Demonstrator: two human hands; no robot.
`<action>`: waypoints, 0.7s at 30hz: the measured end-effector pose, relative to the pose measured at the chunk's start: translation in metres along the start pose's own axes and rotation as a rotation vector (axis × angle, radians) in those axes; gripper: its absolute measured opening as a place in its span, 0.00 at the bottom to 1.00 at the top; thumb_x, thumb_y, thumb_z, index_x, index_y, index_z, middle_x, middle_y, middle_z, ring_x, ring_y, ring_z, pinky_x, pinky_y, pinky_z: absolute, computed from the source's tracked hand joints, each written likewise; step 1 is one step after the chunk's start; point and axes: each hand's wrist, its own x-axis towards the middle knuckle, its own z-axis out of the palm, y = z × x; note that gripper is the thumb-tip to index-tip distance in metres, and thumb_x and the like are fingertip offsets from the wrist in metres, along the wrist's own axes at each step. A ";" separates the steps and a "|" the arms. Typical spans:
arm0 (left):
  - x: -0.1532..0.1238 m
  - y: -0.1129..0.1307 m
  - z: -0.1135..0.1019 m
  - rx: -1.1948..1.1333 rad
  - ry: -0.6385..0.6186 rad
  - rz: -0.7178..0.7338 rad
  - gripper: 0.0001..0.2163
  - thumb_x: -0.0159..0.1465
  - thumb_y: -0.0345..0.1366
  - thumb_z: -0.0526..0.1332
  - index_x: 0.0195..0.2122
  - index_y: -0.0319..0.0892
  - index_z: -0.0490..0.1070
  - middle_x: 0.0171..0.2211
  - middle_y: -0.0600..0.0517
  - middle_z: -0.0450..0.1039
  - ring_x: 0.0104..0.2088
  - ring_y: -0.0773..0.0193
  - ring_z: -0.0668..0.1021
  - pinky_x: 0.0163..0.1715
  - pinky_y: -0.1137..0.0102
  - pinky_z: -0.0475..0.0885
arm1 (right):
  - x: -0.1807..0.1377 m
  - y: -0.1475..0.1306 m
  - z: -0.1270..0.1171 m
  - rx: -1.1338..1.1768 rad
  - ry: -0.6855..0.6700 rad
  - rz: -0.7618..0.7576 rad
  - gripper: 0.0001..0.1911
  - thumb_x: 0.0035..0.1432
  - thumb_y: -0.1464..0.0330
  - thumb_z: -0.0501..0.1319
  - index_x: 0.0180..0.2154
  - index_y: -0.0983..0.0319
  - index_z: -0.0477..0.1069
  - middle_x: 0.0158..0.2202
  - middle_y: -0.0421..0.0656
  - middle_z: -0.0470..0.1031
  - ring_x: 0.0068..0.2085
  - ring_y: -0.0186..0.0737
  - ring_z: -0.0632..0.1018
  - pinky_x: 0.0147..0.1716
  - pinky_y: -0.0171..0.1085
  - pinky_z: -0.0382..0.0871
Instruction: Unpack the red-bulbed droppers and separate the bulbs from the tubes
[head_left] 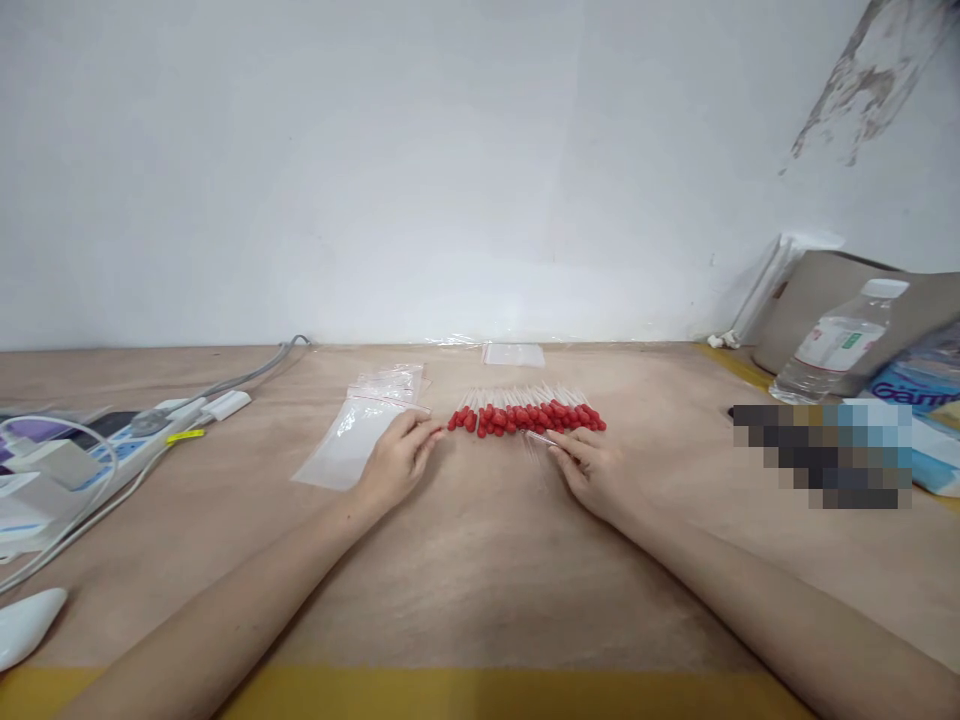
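Note:
Many red-tipped white sticks (pixel 517 415) lie side by side in a row on the table, red ends toward me and pale ends toward the wall. At the row's left end is my left hand (pixel 401 450), its fingers pressed together close to the outermost red tip; whether anything is between them is hidden. My right hand (pixel 592 462) rests just in front of the row, right of its middle. Thumb and forefinger there pinch a thin pale stick (pixel 538 438), whose kind is hard to make out. Clear zip bags (pixel 337 440) lie beside my left hand.
Another small bag or card (pixel 514 354) lies by the wall. On the left are a power strip (pixel 124 455) with cables and a white mouse-like object (pixel 30 625). At right stand a water bottle (pixel 840 340), a grey bin (pixel 795 310) and a blue package (pixel 922 375); one patch is pixelated.

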 end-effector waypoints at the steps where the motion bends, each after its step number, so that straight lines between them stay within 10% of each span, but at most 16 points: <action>1: 0.002 -0.006 0.001 0.010 0.022 -0.069 0.12 0.64 0.35 0.48 0.42 0.41 0.68 0.36 0.47 0.66 0.37 0.62 0.71 0.38 0.68 0.68 | 0.000 0.001 0.003 -0.002 -0.026 0.016 0.14 0.58 0.70 0.49 0.41 0.64 0.71 0.26 0.44 0.69 0.27 0.35 0.71 0.27 0.35 0.68; 11: 0.005 -0.033 0.003 0.174 -0.198 -0.433 0.15 0.61 0.37 0.50 0.45 0.36 0.68 0.37 0.45 0.69 0.36 0.58 0.74 0.38 0.66 0.68 | 0.000 0.001 0.005 0.001 -0.154 0.169 0.07 0.52 0.74 0.50 0.29 0.63 0.65 0.27 0.43 0.69 0.27 0.36 0.70 0.27 0.34 0.63; 21: 0.010 -0.022 0.001 0.246 -0.105 -0.244 0.12 0.60 0.41 0.51 0.35 0.41 0.71 0.34 0.48 0.72 0.39 0.57 0.71 0.42 0.64 0.64 | -0.001 -0.017 0.003 0.005 -0.224 0.196 0.09 0.54 0.72 0.50 0.34 0.63 0.68 0.29 0.44 0.69 0.29 0.36 0.70 0.28 0.34 0.62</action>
